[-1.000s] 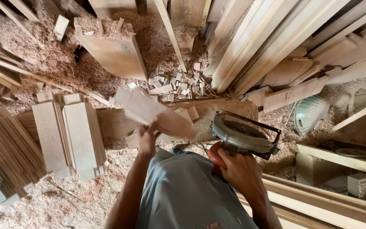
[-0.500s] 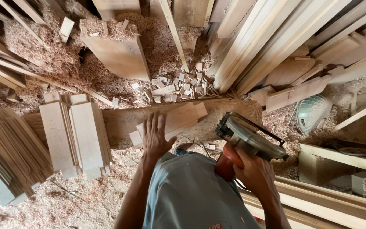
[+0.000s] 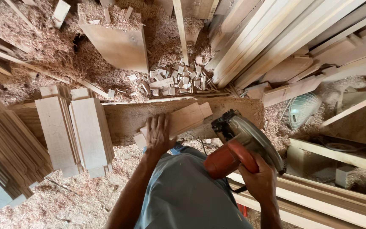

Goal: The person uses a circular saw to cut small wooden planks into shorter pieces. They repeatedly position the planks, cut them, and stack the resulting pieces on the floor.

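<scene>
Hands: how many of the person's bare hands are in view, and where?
2. The left hand lies flat on the pale wooden board on the workbench; the right hand grips the orange-handled circular saw beside it.

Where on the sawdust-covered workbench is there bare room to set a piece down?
Free: the bench strip between the stacked boards and the left hand, and its right end beyond the saw. Crowded: the offcuts behind.
</scene>
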